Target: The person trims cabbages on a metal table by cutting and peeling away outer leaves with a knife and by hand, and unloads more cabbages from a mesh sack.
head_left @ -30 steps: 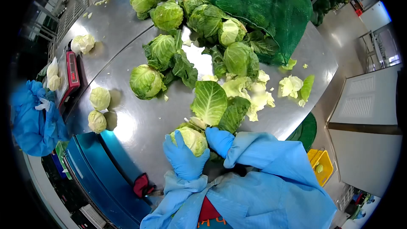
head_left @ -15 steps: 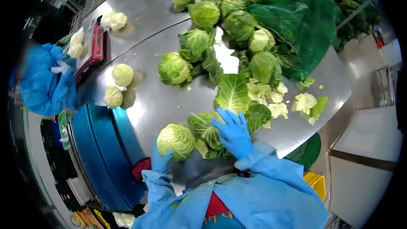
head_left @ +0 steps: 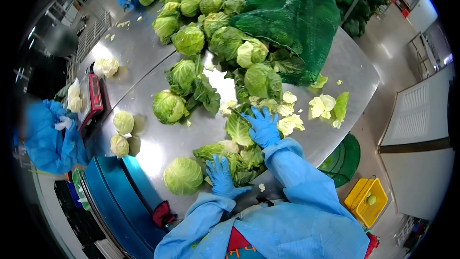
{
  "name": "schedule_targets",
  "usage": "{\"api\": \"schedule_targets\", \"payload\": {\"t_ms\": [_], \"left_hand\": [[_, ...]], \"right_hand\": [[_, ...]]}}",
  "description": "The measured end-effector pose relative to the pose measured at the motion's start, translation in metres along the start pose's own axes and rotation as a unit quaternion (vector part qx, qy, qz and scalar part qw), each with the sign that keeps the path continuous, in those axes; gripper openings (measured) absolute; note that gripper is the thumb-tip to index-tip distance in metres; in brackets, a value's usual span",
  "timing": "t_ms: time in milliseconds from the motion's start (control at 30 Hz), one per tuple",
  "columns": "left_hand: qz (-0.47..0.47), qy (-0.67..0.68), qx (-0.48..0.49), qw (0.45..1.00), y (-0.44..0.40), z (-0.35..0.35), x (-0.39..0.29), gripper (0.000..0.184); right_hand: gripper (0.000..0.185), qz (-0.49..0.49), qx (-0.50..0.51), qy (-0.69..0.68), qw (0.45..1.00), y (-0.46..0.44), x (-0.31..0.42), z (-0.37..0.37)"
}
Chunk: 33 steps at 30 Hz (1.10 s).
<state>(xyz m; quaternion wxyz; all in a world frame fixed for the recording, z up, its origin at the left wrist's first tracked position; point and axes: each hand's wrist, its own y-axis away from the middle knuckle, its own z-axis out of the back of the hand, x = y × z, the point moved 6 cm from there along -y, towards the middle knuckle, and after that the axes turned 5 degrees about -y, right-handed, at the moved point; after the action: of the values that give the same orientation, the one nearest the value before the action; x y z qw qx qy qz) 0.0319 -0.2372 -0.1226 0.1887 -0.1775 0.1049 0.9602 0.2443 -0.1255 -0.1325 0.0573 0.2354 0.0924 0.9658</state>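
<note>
A trimmed pale green cabbage [head_left: 183, 176] stands on the steel table just left of my left hand [head_left: 221, 177]. That blue-gloved hand has its fingers spread against a pile of loose cabbage leaves [head_left: 243, 165], and it is off the cabbage. My right hand [head_left: 263, 128], also gloved, reaches farther out with fingers apart over the edge of a large green leaf [head_left: 238, 129] and pale scraps; whether it grips the leaf is unclear. Beyond lie untrimmed cabbages [head_left: 169, 106] with dark outer leaves.
A green mesh sack [head_left: 297, 24] lies beside heaped cabbages [head_left: 189, 40] at the back. Two trimmed cabbages [head_left: 123, 122] sit near a red scale [head_left: 95, 95] at left. Blue-sleeved co-workers [head_left: 50, 136] stand left and far back. A yellow basket [head_left: 366, 201] is on the floor.
My left hand has left the trimmed cabbage and moved right to the leaf pile. My right hand has reached forward onto other leaves. The view has shifted, bringing another co-worker into sight.
</note>
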Motion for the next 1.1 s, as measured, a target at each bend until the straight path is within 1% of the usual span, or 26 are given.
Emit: {"api": "schedule_targets", "payload": {"t_ms": [67, 167, 200, 300, 333, 367, 400, 433, 500, 567, 600, 633, 667, 700, 733, 767, 800, 833, 867, 900, 933, 967, 1000, 1033, 1067, 1100], "left_hand": [[0.011, -0.019, -0.018, 1.000, -0.009, -0.024, 0.002, 0.142], [-0.063, -0.040, -0.015, 0.997, -0.034, -0.026, -0.031, 0.133], [-0.094, -0.042, -0.041, 0.994, -0.042, -0.035, -0.043, 0.125], [-0.141, -0.025, -0.039, 0.989, -0.070, -0.067, -0.083, 0.117], [-0.159, -0.033, -0.040, 0.986, -0.074, -0.078, -0.102, 0.111], [-0.173, -0.018, -0.034, 0.984, -0.078, -0.088, -0.125, 0.110], [-0.200, -0.001, -0.018, 0.980, -0.077, -0.102, -0.146, 0.111], [-0.226, -0.004, 0.061, 0.972, -0.079, -0.102, -0.178, 0.114], [-0.266, -0.001, 0.223, 0.938, -0.076, -0.102, -0.241, 0.121], [-0.343, 0.090, 0.209, 0.911, -0.062, -0.098, -0.280, 0.114], [-0.358, 0.090, 0.285, 0.885, -0.063, -0.099, -0.293, 0.105], [-0.374, 0.092, 0.358, 0.850, -0.061, -0.098, -0.300, 0.097], [-0.332, 0.165, 0.381, 0.847, -0.067, -0.094, -0.291, 0.092], [-0.292, 0.235, 0.403, 0.835, -0.072, -0.086, -0.272, 0.087], [-0.254, 0.304, 0.421, 0.816, -0.077, -0.072, -0.254, 0.082], [-0.222, 0.335, 0.380, 0.833, -0.088, -0.036, -0.220, 0.075], [-0.188, 0.310, 0.288, 0.886, -0.095, -0.003, -0.180, 0.072], [-0.139, 0.331, 0.197, 0.913, -0.104, 0.028, -0.138, 0.065], [-0.089, 0.348, 0.103, 0.928, -0.111, 0.060, -0.095, 0.060], [-0.022, 0.349, 0.024, 0.936, -0.114, 0.094, -0.050, 0.058], [0.067, 0.348, -0.054, 0.934, -0.109, 0.124, 0.001, 0.057], [0.161, 0.348, -0.125, 0.915, -0.098, 0.147, 0.048, 0.056], [0.255, 0.336, -0.174, 0.890, -0.083, 0.165, 0.103, 0.054], [0.304, 0.382, -0.233, 0.841, -0.054, 0.177, 0.106, 0.049], [0.360, 0.326, -0.206, 0.850, -0.036, 0.168, 0.156, 0.050], [0.415, 0.230, -0.121, 0.872, -0.018, 0.143, 0.214, 0.052]], "right_hand": [[0.061, 0.018, 0.013, -0.012, 1.000, 0.007, -0.005, 0.006], [0.055, 0.090, -0.008, -0.073, 0.993, 0.016, -0.034, -0.002], [0.054, 0.126, -0.024, -0.095, 0.987, 0.022, -0.042, 0.005], [0.053, 0.153, -0.048, -0.247, 0.956, 0.045, -0.092, 0.014], [0.054, 0.128, -0.055, -0.287, 0.948, 0.058, -0.115, 0.019], [0.054, 0.106, -0.058, -0.327, 0.937, 0.075, -0.136, 0.028], [0.055, 0.006, -0.044, -0.410, 0.911, 0.097, -0.155, 0.042], [0.053, -0.022, -0.077, -0.463, 0.883, 0.115, -0.199, 0.033], [0.050, -0.073, -0.138, -0.559, 0.814, 0.152, -0.277, 0.027], [0.047, -0.107, -0.170, -0.598, 0.776, 0.207, -0.329, 0.042], [0.045, -0.112, -0.183, -0.585, 0.782, 0.236, -0.350, 0.051], [0.046, -0.120, -0.151, -0.652, 0.733, 0.259, -0.354, 0.061], [0.048, -0.134, -0.174, -0.499, 0.838, 0.284, -0.366, 0.071], [0.050, -0.143, -0.196, -0.329, 0.912, 0.300, -0.373, 0.082], [0.049, -0.166, -0.233, -0.300, 0.910, 0.303, -0.368, 0.102], [0.049, -0.191, -0.270, -0.272, 0.904, 0.307, -0.348, 0.120], [0.048, -0.218, -0.307, -0.245, 0.893, 0.309, -0.325, 0.128], [0.045, -0.183, -0.339, -0.290, 0.876, 0.299, -0.296, 0.129], [0.043, -0.149, -0.369, -0.333, 0.855, 0.281, -0.262, 0.126], [0.043, -0.124, -0.361, -0.404, 0.831, 0.259, -0.232, 0.112], [0.043, -0.110, -0.304, -0.500, 0.803, 0.238, -0.195, 0.083], [0.044, -0.101, -0.220, -0.602, 0.761, 0.216, -0.153, 0.046], [0.044, -0.099, -0.124, -0.690, 0.706, 0.198, -0.107, 0.006], [0.045, -0.095, -0.025, -0.750, 0.654, 0.187, -0.063, -0.032], [0.045, -0.099, 0.064, -0.787, 0.606, 0.185, -0.025, -0.060], [0.046, -0.113, 0.143, -0.788, 0.588, 0.185, 0.007, -0.079]]}}
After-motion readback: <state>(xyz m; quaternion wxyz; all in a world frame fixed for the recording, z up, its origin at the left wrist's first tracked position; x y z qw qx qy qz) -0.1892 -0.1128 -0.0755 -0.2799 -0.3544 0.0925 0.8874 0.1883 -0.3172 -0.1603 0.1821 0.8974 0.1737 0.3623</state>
